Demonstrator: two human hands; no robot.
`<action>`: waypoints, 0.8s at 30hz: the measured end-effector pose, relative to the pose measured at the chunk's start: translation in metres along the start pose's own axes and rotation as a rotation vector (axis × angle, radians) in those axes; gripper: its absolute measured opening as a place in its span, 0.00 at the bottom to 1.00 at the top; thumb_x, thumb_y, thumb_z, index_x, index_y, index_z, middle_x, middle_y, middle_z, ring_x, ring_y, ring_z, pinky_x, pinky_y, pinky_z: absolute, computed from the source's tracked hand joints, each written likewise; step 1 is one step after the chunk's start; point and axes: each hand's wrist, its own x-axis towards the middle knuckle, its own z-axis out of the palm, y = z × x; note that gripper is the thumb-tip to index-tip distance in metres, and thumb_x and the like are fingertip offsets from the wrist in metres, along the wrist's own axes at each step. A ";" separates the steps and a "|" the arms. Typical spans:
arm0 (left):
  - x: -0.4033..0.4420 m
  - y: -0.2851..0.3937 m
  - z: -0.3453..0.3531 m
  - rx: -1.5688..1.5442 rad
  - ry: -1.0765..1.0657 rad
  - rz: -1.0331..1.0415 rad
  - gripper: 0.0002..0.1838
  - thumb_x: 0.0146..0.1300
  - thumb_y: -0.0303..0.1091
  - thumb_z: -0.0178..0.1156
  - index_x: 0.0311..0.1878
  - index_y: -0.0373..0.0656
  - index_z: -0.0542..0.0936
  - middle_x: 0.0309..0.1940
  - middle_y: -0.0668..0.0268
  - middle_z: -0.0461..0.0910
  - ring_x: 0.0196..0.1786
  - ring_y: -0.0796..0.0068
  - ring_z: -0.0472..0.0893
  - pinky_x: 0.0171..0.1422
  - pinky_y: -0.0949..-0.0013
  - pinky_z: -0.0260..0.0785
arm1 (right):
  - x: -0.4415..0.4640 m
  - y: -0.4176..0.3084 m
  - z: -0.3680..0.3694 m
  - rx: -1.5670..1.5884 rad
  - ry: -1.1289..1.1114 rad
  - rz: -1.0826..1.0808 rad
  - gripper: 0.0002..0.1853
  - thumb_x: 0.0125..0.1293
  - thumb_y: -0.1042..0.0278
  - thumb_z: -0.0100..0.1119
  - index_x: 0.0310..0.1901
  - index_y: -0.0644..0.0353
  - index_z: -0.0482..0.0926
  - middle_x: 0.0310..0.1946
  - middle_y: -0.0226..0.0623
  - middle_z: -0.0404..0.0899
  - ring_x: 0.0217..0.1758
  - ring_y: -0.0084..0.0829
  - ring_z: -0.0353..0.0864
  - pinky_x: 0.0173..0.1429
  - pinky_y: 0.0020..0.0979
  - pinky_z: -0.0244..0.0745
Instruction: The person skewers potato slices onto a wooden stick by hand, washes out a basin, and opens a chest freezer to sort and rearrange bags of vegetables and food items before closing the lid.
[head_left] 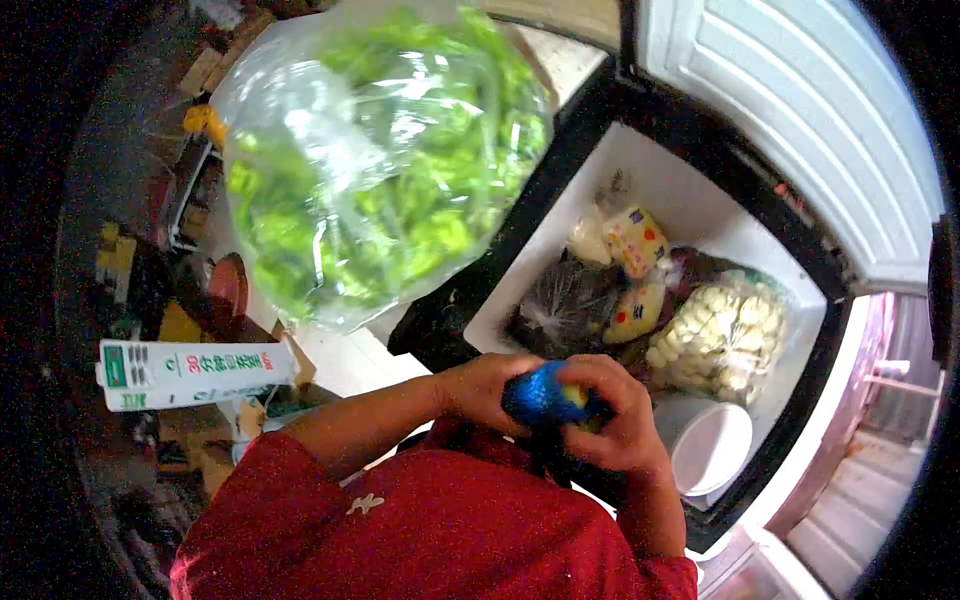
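Close to my chest, both hands are on a small shiny blue item (538, 397) with a yellow-green patch; its kind is not clear. My left hand (484, 390) grips its left side. My right hand (622, 418) wraps its fingers round the right end, hiding part of it. Just beyond my hands lies an open chest freezer (590, 165). Inside are a bag of pale, chunky pieces (722, 335), a dark plastic bag (562, 300), patterned packets (637, 242) and a white round tub (712, 447).
A big clear bag of green leafy vegetables (390, 170) stands at the upper left, beside the freezer's rim. The raised white freezer lid (800, 110) is at the upper right. A long white box with printed lettering (195, 374) and cardboard clutter lie to the left.
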 end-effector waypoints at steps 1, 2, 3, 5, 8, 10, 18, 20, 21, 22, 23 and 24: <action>-0.013 -0.001 0.003 -0.129 -0.026 -0.138 0.48 0.39 0.38 0.76 0.65 0.42 0.63 0.56 0.61 0.73 0.58 0.67 0.73 0.65 0.64 0.62 | 0.002 -0.017 0.006 0.047 0.025 0.061 0.28 0.42 0.74 0.62 0.51 0.64 0.73 0.46 0.41 0.76 0.47 0.34 0.78 0.51 0.34 0.73; -0.026 -0.003 0.003 -0.262 -0.056 -0.273 0.45 0.40 0.37 0.75 0.64 0.42 0.64 0.56 0.62 0.73 0.57 0.68 0.74 0.64 0.64 0.63 | 0.007 -0.032 0.014 0.021 0.003 0.046 0.28 0.42 0.74 0.62 0.51 0.64 0.73 0.46 0.41 0.76 0.47 0.34 0.78 0.51 0.34 0.73; -0.037 -0.012 0.003 -0.632 -0.101 -0.032 0.42 0.41 0.34 0.74 0.63 0.41 0.66 0.57 0.65 0.73 0.57 0.71 0.72 0.63 0.64 0.62 | 0.012 -0.046 0.021 0.273 0.137 0.219 0.29 0.44 0.77 0.59 0.53 0.64 0.71 0.46 0.41 0.75 0.47 0.33 0.77 0.51 0.32 0.73; -0.059 0.012 -0.005 -0.767 -0.090 0.001 0.47 0.40 0.38 0.76 0.66 0.41 0.63 0.58 0.65 0.71 0.60 0.71 0.70 0.65 0.62 0.60 | 0.029 -0.075 0.032 0.482 0.305 0.438 0.30 0.46 0.82 0.52 0.57 0.65 0.68 0.47 0.40 0.75 0.43 0.31 0.78 0.47 0.29 0.73; -0.095 0.033 -0.011 -0.969 -0.077 -0.036 0.56 0.32 0.46 0.79 0.67 0.41 0.61 0.57 0.62 0.72 0.60 0.66 0.70 0.66 0.60 0.60 | 0.055 -0.085 0.062 0.473 0.317 0.350 0.26 0.47 0.81 0.53 0.54 0.65 0.70 0.46 0.41 0.75 0.36 0.32 0.80 0.41 0.29 0.75; -0.116 0.032 -0.018 -1.046 -0.045 0.067 0.58 0.28 0.48 0.80 0.66 0.40 0.62 0.56 0.60 0.72 0.60 0.64 0.71 0.66 0.59 0.61 | 0.076 -0.098 0.079 0.444 0.273 0.271 0.21 0.49 0.81 0.54 0.48 0.65 0.73 0.43 0.40 0.76 0.31 0.31 0.80 0.38 0.28 0.76; -0.204 0.027 -0.046 -1.219 0.393 0.641 0.49 0.36 0.58 0.74 0.60 0.42 0.65 0.52 0.49 0.73 0.60 0.49 0.70 0.67 0.48 0.60 | 0.162 -0.146 0.160 -0.237 0.133 -0.334 0.16 0.55 0.76 0.60 0.47 0.64 0.73 0.41 0.44 0.75 0.42 0.38 0.79 0.47 0.35 0.76; -0.226 0.030 -0.062 -1.144 0.454 0.764 0.44 0.40 0.65 0.68 0.54 0.42 0.69 0.55 0.48 0.70 0.62 0.47 0.68 0.67 0.43 0.58 | 0.195 -0.166 0.166 -0.735 0.424 -0.654 0.27 0.50 0.72 0.66 0.54 0.61 0.70 0.50 0.50 0.71 0.54 0.47 0.72 0.56 0.39 0.70; -0.240 0.031 -0.067 -1.122 0.439 0.783 0.43 0.41 0.68 0.66 0.52 0.43 0.70 0.56 0.47 0.69 0.64 0.46 0.66 0.67 0.40 0.56 | 0.213 -0.166 0.162 -0.793 0.486 -0.629 0.33 0.48 0.69 0.69 0.58 0.59 0.67 0.54 0.52 0.67 0.57 0.51 0.68 0.59 0.40 0.67; -0.255 0.030 -0.072 -1.113 0.426 0.793 0.42 0.42 0.71 0.63 0.49 0.43 0.71 0.58 0.47 0.67 0.65 0.44 0.64 0.67 0.36 0.54 | 0.233 -0.162 0.155 -0.849 0.548 -0.603 0.39 0.46 0.67 0.71 0.61 0.57 0.64 0.59 0.54 0.64 0.61 0.56 0.64 0.63 0.41 0.64; -0.270 0.025 -0.076 -1.102 0.451 0.807 0.42 0.43 0.74 0.60 0.47 0.43 0.72 0.60 0.46 0.65 0.66 0.43 0.62 0.67 0.32 0.51 | 0.257 -0.150 0.151 -0.867 0.542 -0.606 0.39 0.46 0.67 0.71 0.61 0.57 0.64 0.59 0.54 0.64 0.61 0.56 0.64 0.63 0.41 0.64; -0.286 0.008 -0.077 -1.095 0.554 0.863 0.42 0.44 0.74 0.60 0.48 0.43 0.71 0.59 0.46 0.66 0.65 0.43 0.63 0.66 0.33 0.53 | 0.281 -0.134 0.147 -1.022 0.582 -0.478 0.42 0.45 0.66 0.72 0.63 0.57 0.62 0.60 0.55 0.64 0.62 0.55 0.65 0.62 0.40 0.65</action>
